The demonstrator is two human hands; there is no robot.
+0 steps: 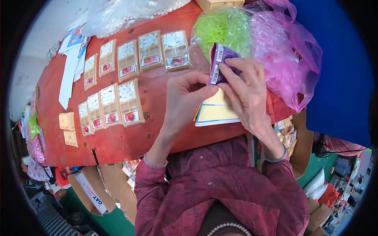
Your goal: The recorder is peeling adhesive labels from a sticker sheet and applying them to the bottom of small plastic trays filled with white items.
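A purple folded card (216,59) with white barcode patches is held upright in front of me, above the table. The thumb and forefinger of my left hand (183,98) close on its lower left corner. My right hand (250,86) presses its fingers onto the card's right side, its thumb near the lower edge. Just under both hands lies a pale yellow sheet (218,110) with blue lines and a blue border. My right fingers hide part of the card.
Beige trays (130,102) holding white pieces and strawberry-pictured packets stand in two rows at left on the red table (157,137). Small beige trays (67,121) lie nearby. Bags of green shreds (224,29) and pink shreds (271,43) sit beyond my hands. Cardboard boxes (301,145) stand below the edge.
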